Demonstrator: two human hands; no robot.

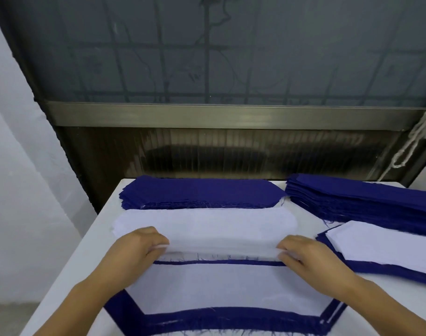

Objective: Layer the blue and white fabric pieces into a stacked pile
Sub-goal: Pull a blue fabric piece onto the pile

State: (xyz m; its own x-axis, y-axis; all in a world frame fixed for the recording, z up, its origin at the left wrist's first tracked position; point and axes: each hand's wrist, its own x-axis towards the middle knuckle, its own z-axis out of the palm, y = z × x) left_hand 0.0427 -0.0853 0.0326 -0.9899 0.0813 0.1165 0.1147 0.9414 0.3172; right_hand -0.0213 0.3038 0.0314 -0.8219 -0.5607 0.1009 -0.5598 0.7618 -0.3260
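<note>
The layered pile lies at the near tabletop edge, white piece over blue. The white stack sits just behind it, the blue stack beyond. Both supply stacks remain thick, so much layering appears left. The left hand and right hand each pinch the white stack's near edge, palms down.

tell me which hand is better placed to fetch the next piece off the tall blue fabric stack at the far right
Right. The right hand pinches the white fabric stack at its right end, nearest the tall blue fabric stack. The left hand would have to cross over.
</note>
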